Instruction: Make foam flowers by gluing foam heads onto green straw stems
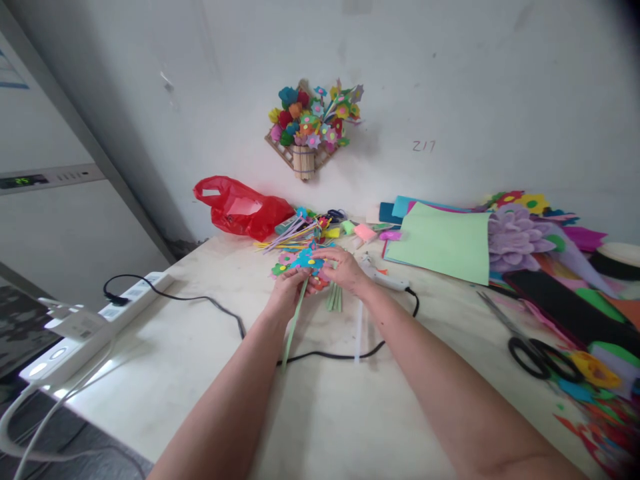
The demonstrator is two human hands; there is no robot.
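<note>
My left hand [289, 291] is closed in a pinch around the top of a thin light-green stem [294, 323], which slants down toward me. At its upper end is a blue craft flower [305, 259] with a yellow centre. My right hand [344, 270] has its fingers closed on the right side of this flower; the fingertips are partly hidden. Pink and green craft flowers [286, 259] lie just beyond my left hand. Several loose green stems [334, 298] rest below my right hand, beside a white glue gun [387, 277]. A whitish glue stick [359, 333] points toward me.
A black cord [325, 355] crosses the table to a white power strip [125, 307]. Scissors [535, 353], a dark phone-like slab [565, 307] and coloured scraps lie right. Green foam sheets [445, 240] and a red bag [245, 210] sit behind. A flower basket [304, 160] hangs on the wall.
</note>
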